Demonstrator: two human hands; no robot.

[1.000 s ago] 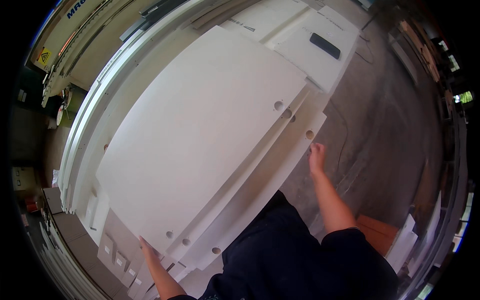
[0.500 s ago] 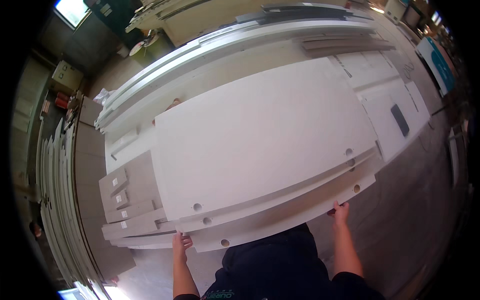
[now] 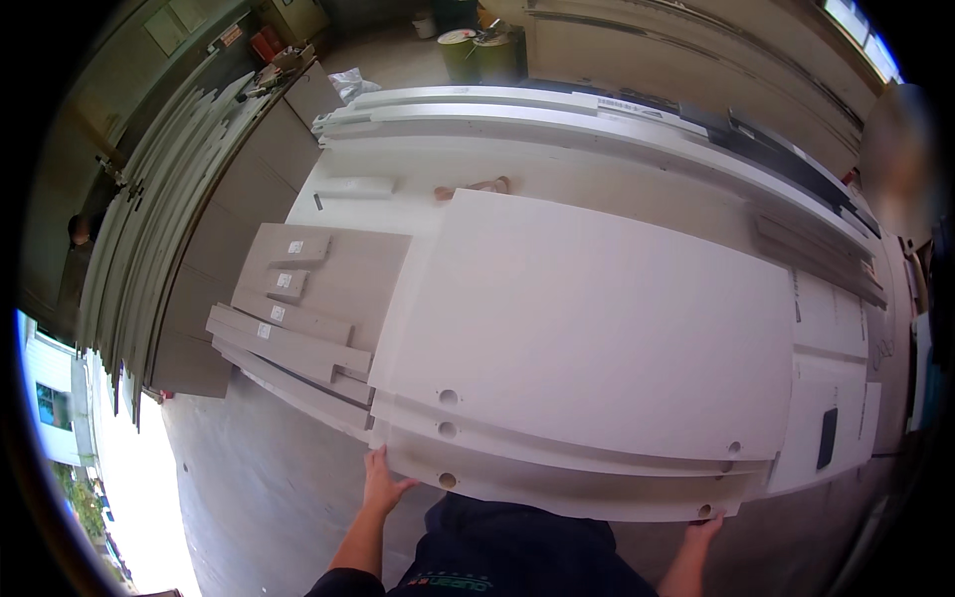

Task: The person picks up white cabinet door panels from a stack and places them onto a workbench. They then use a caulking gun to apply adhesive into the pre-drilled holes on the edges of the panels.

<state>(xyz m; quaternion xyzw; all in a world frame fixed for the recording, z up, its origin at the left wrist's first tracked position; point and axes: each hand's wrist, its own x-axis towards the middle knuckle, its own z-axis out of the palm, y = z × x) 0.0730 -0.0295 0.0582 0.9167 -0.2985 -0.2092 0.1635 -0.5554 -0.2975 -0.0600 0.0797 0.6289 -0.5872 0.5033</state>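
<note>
White panels [image 3: 597, 318] lie stacked in front of me, their near edges staggered like steps. Round holes sit near the near corners of each. The nearest panel [image 3: 577, 493] juts out toward my body. My left hand [image 3: 382, 486] grips its left near corner, with the thumb spread along the front edge. At its right near corner, my right hand [image 3: 704, 530] is closed on the edge, fingers partly under the board. The undersides of the panels are hidden.
Left of the stack lie grey boards [image 3: 328, 264] and labelled strips [image 3: 298, 338]. Long white profiles [image 3: 477, 114] run along the far side. Upright panels [image 3: 159, 209] lean at the left. A dark flat object [image 3: 827, 439] rests at right. A blurred person [image 3: 900, 149] stands far right.
My view has turned left, so the stack and the boards sit farther right in the picture. Both hands keep hold of the same panel's near corners.
</note>
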